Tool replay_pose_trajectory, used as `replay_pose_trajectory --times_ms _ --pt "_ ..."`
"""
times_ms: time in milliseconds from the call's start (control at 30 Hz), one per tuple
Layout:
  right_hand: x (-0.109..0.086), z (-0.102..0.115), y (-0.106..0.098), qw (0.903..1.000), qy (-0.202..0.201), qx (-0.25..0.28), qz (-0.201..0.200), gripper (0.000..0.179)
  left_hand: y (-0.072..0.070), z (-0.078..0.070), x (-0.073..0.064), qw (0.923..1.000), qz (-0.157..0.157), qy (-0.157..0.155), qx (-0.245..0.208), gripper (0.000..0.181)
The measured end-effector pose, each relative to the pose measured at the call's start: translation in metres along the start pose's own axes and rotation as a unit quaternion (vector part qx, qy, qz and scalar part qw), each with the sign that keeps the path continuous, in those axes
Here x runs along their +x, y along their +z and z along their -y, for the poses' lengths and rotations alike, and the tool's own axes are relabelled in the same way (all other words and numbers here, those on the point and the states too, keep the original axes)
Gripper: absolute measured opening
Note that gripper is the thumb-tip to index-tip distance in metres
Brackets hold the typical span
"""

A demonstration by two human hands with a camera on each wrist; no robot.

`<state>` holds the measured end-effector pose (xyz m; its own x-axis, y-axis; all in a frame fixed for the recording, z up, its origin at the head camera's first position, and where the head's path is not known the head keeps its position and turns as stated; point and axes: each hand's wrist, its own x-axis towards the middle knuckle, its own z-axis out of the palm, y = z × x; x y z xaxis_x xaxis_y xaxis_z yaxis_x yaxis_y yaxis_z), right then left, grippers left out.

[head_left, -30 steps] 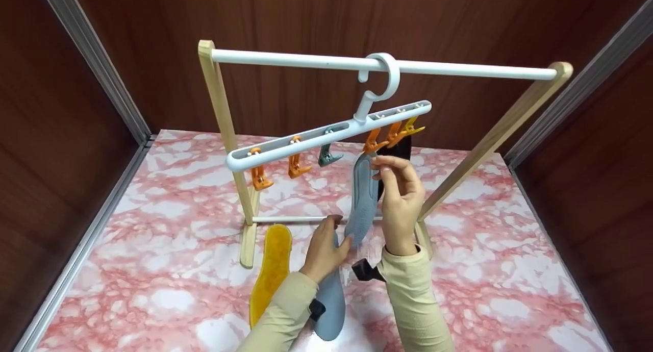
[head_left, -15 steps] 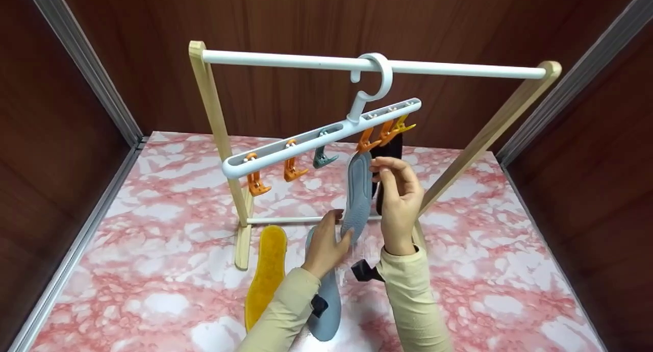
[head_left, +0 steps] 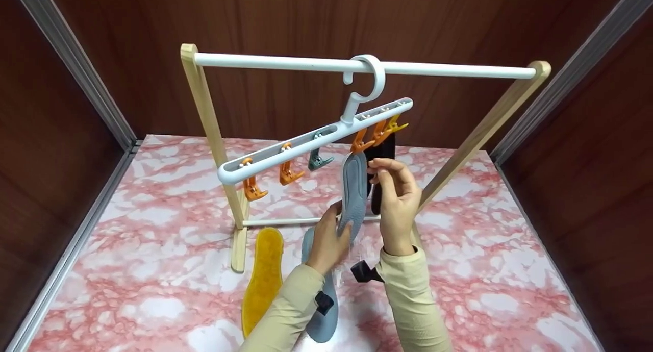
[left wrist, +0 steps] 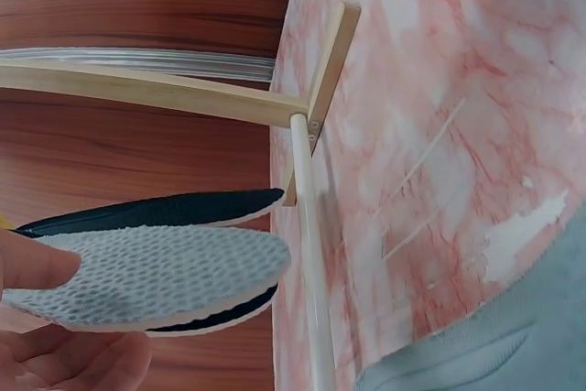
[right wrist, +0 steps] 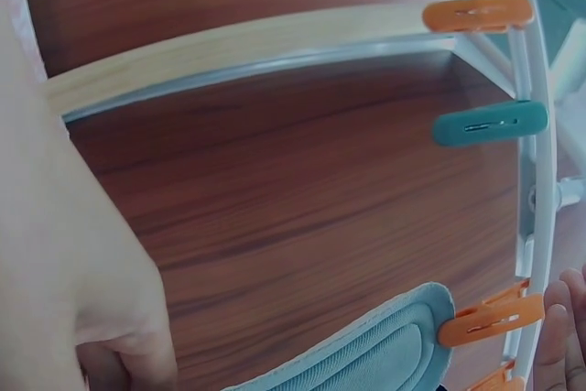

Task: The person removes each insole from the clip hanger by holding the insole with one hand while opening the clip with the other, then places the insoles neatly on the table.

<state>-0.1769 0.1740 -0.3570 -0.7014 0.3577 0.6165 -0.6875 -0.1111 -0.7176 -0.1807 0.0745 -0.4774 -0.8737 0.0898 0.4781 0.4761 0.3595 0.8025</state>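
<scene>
A grey insole (head_left: 354, 189) hangs by its top from an orange clothespin clip (head_left: 361, 142) on the white clip hanger (head_left: 285, 153). My left hand (head_left: 329, 242) grips its lower part, the thumb (left wrist: 41, 261) on the textured face and the fingers (left wrist: 87, 359) behind. My right hand (head_left: 400, 201) is raised beside the insole's upper part, thumb and index tips close together, a small gap from its edge. In the right wrist view, the clip (right wrist: 494, 320) bites the insole's rounded end (right wrist: 394, 345), with right fingers (right wrist: 552, 327) next to it.
Dark insoles (head_left: 388, 148) hang behind from the right-hand clips. The hanger hooks on a wooden rack's white rod (head_left: 265, 61). Several clips, among them a teal one (head_left: 317, 160), hold nothing. A yellow insole (head_left: 264, 280) and another grey insole (head_left: 321, 326) lie on the pink marbled surface (head_left: 484, 270).
The rack, hanger and hanging grey insole have shifted left in view, widening the gap to my right fingertips. My left hand keeps its grip on the insole's lower part. The right hand stays nearly still.
</scene>
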Motion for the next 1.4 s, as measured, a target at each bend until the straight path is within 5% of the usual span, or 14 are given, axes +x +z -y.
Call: replay_pose_trajectory --times_ms 433,833,1400 --pt "0.0017 -0.0018 -0.0026 0.9997 0.017 -0.011 0.011 0.017 0.0036 0.0013 -0.0017 0.9992 -0.027 0.014 0.024 0.029" --pt "0.0059 -0.0042 -0.0047 0.9995 0.013 -0.028 -0.003 0.017 -0.0016 -0.0015 -0.0032 0.9998 -0.010 0.003 0.014 0.031" --pt "0.0068 -0.0053 -0.0047 0.9983 0.036 -0.025 0.038 0.037 -0.0042 -0.0067 -0.0022 0.9999 -0.004 -0.012 0.003 0.019"
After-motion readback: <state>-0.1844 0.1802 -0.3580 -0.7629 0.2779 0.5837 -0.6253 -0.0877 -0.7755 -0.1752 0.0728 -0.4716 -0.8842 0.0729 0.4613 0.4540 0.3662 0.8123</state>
